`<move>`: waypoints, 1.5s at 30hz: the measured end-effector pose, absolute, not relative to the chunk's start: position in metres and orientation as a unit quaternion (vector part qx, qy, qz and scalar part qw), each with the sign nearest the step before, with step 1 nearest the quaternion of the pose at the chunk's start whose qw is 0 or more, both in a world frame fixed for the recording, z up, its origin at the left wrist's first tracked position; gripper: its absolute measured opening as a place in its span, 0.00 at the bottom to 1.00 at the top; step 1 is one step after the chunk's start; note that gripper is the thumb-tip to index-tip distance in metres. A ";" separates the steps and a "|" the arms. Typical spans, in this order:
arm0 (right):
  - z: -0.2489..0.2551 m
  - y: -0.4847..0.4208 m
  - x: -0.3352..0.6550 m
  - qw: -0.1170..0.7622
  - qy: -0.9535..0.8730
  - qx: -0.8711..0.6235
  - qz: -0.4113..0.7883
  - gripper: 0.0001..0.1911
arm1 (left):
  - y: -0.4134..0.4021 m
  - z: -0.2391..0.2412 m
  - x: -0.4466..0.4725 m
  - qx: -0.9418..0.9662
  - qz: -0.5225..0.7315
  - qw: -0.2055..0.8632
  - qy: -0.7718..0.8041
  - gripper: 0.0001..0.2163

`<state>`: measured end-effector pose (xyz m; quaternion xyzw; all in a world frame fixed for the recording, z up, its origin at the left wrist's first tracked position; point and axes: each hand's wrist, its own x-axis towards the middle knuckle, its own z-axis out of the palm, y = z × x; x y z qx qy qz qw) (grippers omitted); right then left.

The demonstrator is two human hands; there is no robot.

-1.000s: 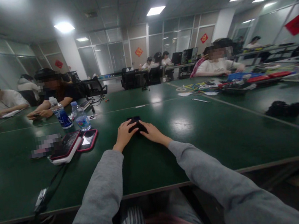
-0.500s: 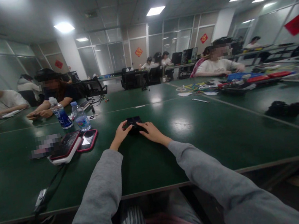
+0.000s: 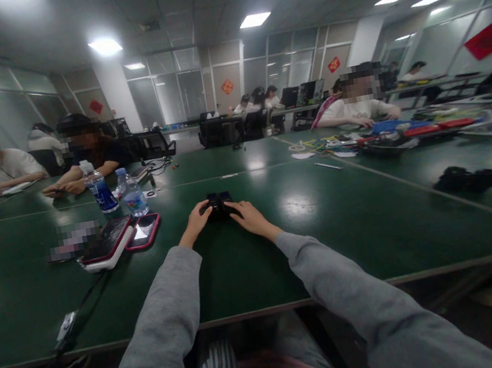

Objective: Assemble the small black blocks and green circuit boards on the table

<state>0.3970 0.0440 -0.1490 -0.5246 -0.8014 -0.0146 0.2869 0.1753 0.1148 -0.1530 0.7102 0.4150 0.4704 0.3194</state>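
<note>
Two small black boxes stand side by side on the green table (image 3: 252, 272), with a thin gap between them. My left hand (image 3: 196, 223) grips the left black box (image 3: 213, 202) at its outer side, the thumb on the near face. On the other side, my right hand (image 3: 250, 217) holds the right black box (image 3: 225, 198), its thumb and fingers against the front and outer side. What kind of boxes they are is too dark and small to make out.
To the left are two bottles, a blue-labelled bottle (image 3: 101, 190) and a clear water bottle (image 3: 132, 194), near a pink-edged phone (image 3: 143, 232). Cables and tools (image 3: 390, 136) are heaped at the right. A black object (image 3: 468, 178) lies nearer. Several people sit around.
The black boxes were close together as one dark shape; a gap now shows between them. My left hand has moved slightly left, and its thumb has drawn back.
</note>
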 end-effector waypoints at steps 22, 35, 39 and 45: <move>-0.141 0.038 0.399 0.329 -0.752 -0.570 -0.011 0.23 | 0.114 -0.146 0.169 0.695 0.458 0.280 0.479 0.14; -0.133 0.032 0.398 0.310 -0.723 -0.617 -0.016 0.20 | 0.101 -0.137 0.167 0.726 0.402 0.235 0.506 0.15; -0.131 0.031 0.398 0.299 -0.711 -0.636 -0.035 0.20 | 0.094 -0.135 0.169 0.746 0.392 0.199 0.500 0.16; -0.129 0.030 0.398 0.283 -0.696 -0.658 -0.054 0.20 | 0.088 -0.133 0.171 0.779 0.367 0.149 0.486 0.20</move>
